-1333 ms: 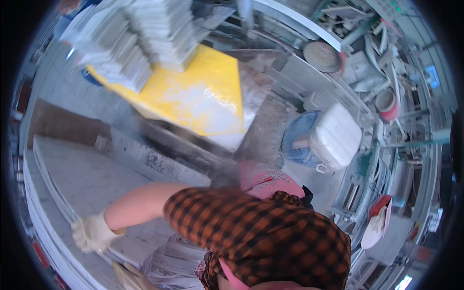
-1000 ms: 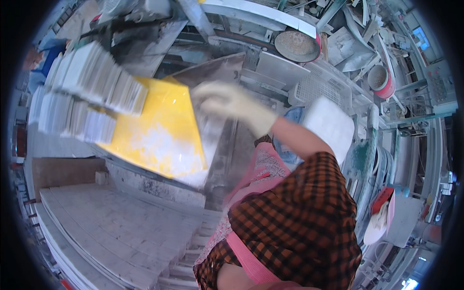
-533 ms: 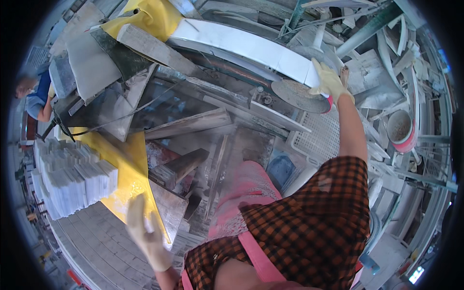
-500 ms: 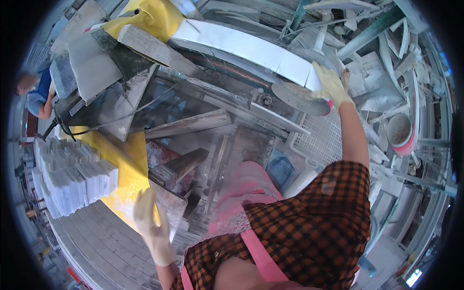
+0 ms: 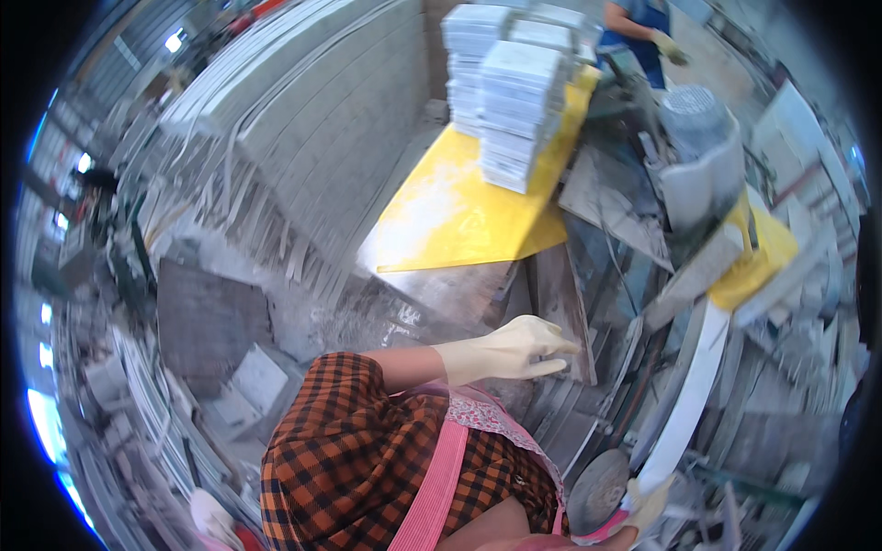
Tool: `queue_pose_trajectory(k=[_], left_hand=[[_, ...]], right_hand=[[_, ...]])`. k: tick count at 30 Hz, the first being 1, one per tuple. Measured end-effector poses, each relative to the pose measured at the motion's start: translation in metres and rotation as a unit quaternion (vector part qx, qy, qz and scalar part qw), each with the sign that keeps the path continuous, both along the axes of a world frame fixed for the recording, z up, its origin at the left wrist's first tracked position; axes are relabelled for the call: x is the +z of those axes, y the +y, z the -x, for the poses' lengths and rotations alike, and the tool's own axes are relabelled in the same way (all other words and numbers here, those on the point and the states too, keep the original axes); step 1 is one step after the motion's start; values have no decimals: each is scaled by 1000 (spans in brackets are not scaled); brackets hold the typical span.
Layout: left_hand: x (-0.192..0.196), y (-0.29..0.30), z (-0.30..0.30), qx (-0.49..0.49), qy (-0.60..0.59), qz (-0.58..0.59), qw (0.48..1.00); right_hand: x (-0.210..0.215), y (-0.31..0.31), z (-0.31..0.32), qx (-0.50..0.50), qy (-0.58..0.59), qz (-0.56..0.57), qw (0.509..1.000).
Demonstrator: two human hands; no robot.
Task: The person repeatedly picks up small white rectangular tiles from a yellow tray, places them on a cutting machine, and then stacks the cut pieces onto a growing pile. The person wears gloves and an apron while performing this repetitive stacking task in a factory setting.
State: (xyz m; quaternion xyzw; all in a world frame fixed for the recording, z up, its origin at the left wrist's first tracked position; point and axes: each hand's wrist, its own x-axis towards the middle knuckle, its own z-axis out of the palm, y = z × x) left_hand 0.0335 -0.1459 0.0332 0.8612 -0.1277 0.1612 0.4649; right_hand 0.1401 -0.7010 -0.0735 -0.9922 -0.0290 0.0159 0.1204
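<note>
My left hand (image 5: pixel 513 351), in a cream rubber glove, is held out in front of my body with its fingers loosely apart and nothing in them. Below it lie stone offcuts and boards. At the lower right, my gloved right hand (image 5: pixel 649 507) is at the near end of a long white strip (image 5: pixel 691 397), its fingers stretched out and partly blurred. Beside that hand is a round grey disc (image 5: pixel 597 491) with a pink edge partly showing. Beyond my left hand a yellow sheet (image 5: pixel 459 207) bears stacks of white tiles (image 5: pixel 519 101).
A long pile of pale slabs (image 5: pixel 335 119) runs along the far left. A co-worker (image 5: pixel 634 37) in blue stands at the far right. A second yellow cloth (image 5: pixel 758 253) drapes over slabs on the right. A dark square board (image 5: pixel 211 321) and broken pieces lie at the left.
The view has swung left, bringing the tile stacks and slab pile toward the middle. My right hand remains by the strip's end, now low in the picture.
</note>
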Motion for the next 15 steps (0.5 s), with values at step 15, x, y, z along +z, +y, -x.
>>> queue_pose_trajectory(k=[15], left_hand=[[-15,82,72,77,113,92,986]], right_hand=[[16,32,14,-89,-128,-108,982]])
